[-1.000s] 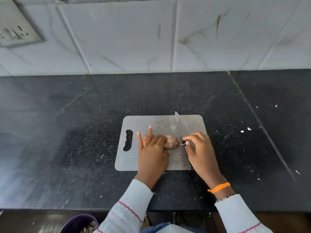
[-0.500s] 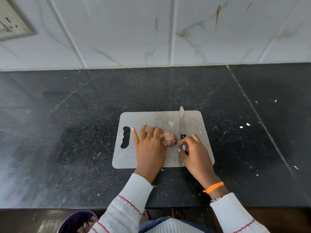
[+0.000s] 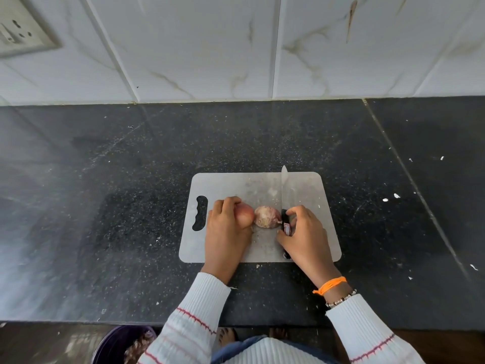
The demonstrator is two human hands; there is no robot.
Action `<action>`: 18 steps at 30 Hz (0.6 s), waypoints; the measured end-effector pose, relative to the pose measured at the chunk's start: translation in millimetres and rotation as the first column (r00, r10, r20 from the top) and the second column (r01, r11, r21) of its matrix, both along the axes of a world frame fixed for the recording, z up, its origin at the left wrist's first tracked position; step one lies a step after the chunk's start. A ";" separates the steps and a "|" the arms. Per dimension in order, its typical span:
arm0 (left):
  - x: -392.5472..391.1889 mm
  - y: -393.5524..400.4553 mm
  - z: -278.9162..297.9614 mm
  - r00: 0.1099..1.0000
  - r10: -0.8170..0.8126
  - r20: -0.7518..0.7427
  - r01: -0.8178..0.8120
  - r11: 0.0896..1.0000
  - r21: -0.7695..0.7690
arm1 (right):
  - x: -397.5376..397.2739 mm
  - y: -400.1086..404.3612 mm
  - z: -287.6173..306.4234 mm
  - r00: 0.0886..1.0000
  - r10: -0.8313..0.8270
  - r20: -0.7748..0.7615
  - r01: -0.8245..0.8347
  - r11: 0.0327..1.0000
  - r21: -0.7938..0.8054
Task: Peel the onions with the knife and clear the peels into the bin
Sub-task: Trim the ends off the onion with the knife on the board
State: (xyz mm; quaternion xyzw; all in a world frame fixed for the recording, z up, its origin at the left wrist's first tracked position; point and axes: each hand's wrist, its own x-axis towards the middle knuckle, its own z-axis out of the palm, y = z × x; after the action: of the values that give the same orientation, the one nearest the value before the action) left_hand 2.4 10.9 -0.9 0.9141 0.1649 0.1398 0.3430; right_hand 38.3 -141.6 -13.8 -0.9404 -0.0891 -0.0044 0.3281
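A grey cutting board (image 3: 309, 185) lies on the black counter. My left hand (image 3: 225, 232) grips one onion piece (image 3: 243, 216) at the board's left-middle. A second onion piece (image 3: 267, 216) lies just to its right, apart from my fingers, showing a pale mottled face. My right hand (image 3: 304, 235) holds the black handle of the knife (image 3: 284, 190), whose blade points away from me and lies against the right side of the second piece. A dark purple bin (image 3: 118, 345) with peels in it stands on the floor at lower left.
The black speckled counter (image 3: 131, 206) has small white flecks at right (image 3: 391, 198). A tiled wall with a power socket (image 3: 18, 32) rises behind. The counter's front edge runs just below my wrists; my feet show beneath it.
The onion now lies as two separate pieces; my left hand has drawn one piece to the left. The knife blade has straightened to point directly away from me.
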 end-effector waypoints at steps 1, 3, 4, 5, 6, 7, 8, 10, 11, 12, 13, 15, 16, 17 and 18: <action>0.2 -0.2 1.2 0.999 0.016 0.029 -0.016 1.000 -0.008 | -0.1 2.2 -1.0 1.000 0.008 0.001 -0.008 1.000 0.017; 0.3 0.2 4.7 0.996 0.053 0.075 -0.051 0.998 -0.030 | -0.4 7.8 -2.0 1.000 0.030 0.001 -0.030 0.998 0.051; 0.1 0.7 6.7 0.994 0.067 0.083 -0.064 0.997 -0.043 | -0.6 11.1 -2.3 0.999 0.043 0.002 -0.043 0.997 0.065; -0.2 1.3 8.5 0.993 0.076 0.087 -0.071 0.996 -0.058 | -0.9 15.2 -2.8 0.998 0.057 0.005 -0.057 0.996 0.074; -0.4 2.1 9.7 0.993 0.080 0.092 -0.073 0.995 -0.074 | -1.2 19.4 -3.6 0.998 0.070 0.005 -0.070 0.994 0.080; -0.6 2.4 10.5 0.992 0.077 0.099 -0.068 0.993 -0.092 | -1.9 22.8 -3.8 0.997 0.080 0.000 -0.080 0.993 0.084; -0.8 3.3 10.7 0.991 0.074 0.110 -0.062 0.992 -0.107 | -2.1 26.6 -3.7 0.996 0.089 -0.001 -0.089 0.992 0.093; -1.7 5.5 10.5 0.990 0.066 0.123 -0.052 0.992 -0.116 | -1.1 31.7 -3.0 0.994 0.112 -0.010 -0.110 0.988 0.109; -2.4 6.4 10.6 0.990 0.061 0.123 -0.047 0.992 -0.117 | -0.1 33.0 -1.2 0.992 0.124 -0.023 -0.120 0.986 0.117; -2.8 7.2 10.1 0.991 0.055 0.122 -0.040 0.992 -0.123 | 0.9 33.4 0.6 0.991 0.130 -0.040 -0.123 0.982 0.140; -3.3 7.2 9.9 0.992 0.046 0.119 -0.030 0.991 -0.130 | 1.7 32.8 3.4 0.989 0.130 -0.069 -0.115 0.977 0.182; -4.0 4.5 11.0 0.993 0.020 0.115 -0.004 0.991 -0.137 | 2.6 28.3 8.3 0.984 0.110 -0.140 -0.068 0.959 0.276; -4.1 2.3 11.8 0.993 -0.001 0.120 0.017 0.991 -0.135 | 3.0 24.9 9.4 0.981 0.088 -0.174 -0.030 0.949 0.314; -3.6 -0.3 12.9 0.992 -0.030 0.125 0.046 0.991 -0.128 | 3.6 20.2 10.1 0.976 0.064 -0.210 0.015 0.934 0.356; -2.6 -3.4 13.3 0.990 -0.067 0.125 0.082 0.990 -0.117 | 3.8 14.9 10.7 0.967 0.040 -0.253 0.070 0.909 0.411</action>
State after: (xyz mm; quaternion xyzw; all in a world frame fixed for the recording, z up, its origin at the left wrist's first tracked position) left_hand -0.2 7.6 12.4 0.8869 0.1176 0.1718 0.4124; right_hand 42.1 -126.7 -3.1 -0.8421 -0.0359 0.0954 0.5295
